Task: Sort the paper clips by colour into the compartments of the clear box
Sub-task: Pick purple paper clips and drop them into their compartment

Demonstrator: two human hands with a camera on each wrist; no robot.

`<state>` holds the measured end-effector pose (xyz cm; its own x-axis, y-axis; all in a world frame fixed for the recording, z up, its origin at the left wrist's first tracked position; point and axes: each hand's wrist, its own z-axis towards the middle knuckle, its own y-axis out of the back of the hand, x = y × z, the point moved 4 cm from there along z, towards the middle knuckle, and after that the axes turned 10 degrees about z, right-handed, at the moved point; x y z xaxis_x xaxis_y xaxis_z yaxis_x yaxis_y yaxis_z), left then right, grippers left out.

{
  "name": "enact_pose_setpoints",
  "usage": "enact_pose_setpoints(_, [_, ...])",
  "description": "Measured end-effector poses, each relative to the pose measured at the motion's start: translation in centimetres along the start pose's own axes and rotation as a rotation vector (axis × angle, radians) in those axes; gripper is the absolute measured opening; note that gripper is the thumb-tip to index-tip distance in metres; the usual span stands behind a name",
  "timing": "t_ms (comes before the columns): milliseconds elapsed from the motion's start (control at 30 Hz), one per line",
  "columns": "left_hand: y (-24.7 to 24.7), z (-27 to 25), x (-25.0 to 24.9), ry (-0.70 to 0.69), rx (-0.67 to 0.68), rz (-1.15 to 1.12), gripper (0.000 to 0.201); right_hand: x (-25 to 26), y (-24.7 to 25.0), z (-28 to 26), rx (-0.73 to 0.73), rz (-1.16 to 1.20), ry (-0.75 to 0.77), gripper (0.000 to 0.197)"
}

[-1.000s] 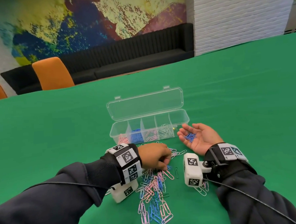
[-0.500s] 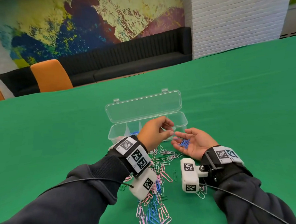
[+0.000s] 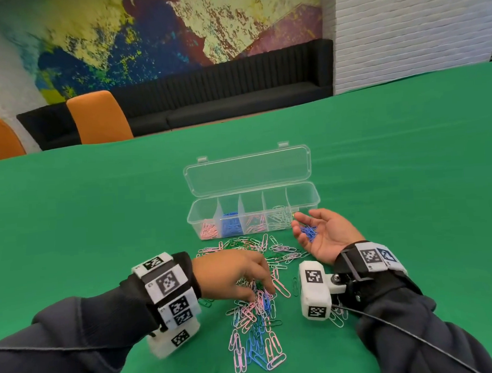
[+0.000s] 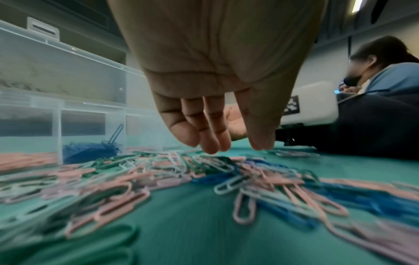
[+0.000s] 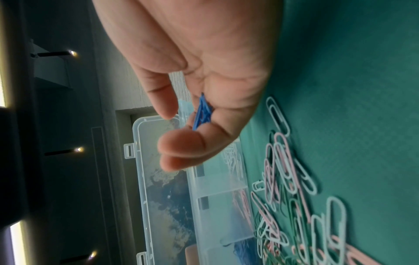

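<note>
We cupped blue clips in our upturned, relaxed right hand as a tray; left hand fingers hung loose over the mixed pile, gripping nothing.

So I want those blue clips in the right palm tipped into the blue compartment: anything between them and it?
Nothing visible. The blue clips lie in the right hand beside the clear box, whose lid is open; the blue compartment is second from its left end.
</note>
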<state>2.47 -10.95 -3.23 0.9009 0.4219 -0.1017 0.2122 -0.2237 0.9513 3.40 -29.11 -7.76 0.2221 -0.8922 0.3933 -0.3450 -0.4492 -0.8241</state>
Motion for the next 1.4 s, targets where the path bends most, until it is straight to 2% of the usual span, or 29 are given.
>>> enact_pose_setpoints(100, [-1.2,0.1,-0.6,-0.035,0.008,0.061,0.036,-0.4,-0.3,-0.1,0.018,0.037,0.013,0.031])
enact_pose_setpoints(333, [-1.1,1.9,-0.8,0.038,-0.048,0.089,0.018,-0.5,-0.3,-0.1,0.028,0.033,0.031,0.032])
enact_pose_setpoints(600, [1.0,2.8,0.9,0.202,-0.155,-0.067,0.021,-0.3,0.0,0.3,0.01,0.005,0.041,0.031])
enact_pose_setpoints(800, [2.1,2.8,2.7,0.357,-0.295,-0.331,0.015,-0.2,0.2,0.4,-0.003,-0.022,0.05,0.032])
enact_pose_setpoints(933, [2.8,2.9,3.0,0.382,-0.285,-0.386,0.012,-0.1,0.3,0.4,-0.01,-0.023,0.049,0.032])
enact_pose_setpoints(1067, [3.5,3.0,3.3,0.398,-0.3,-0.381,0.019,0.0,0.4,0.5,-0.019,-0.046,0.053,0.031])
enact_pose_setpoints(1200, [3.9,3.1,3.2,0.402,-0.283,-0.356,0.013,0.1,0.4,0.5,-0.024,-0.044,0.057,0.032])
enact_pose_setpoints(1267, [3.9,3.2,3.3,0.412,-0.283,-0.332,0.016,0.2,0.5,0.5,-0.03,-0.043,0.056,0.032])
enact_pose_setpoints(1400, [4.8,4.1,3.0,0.423,-0.354,-0.311,0.018,-0.3,0.1,0.4,-0.034,-0.069,0.032,0.032])
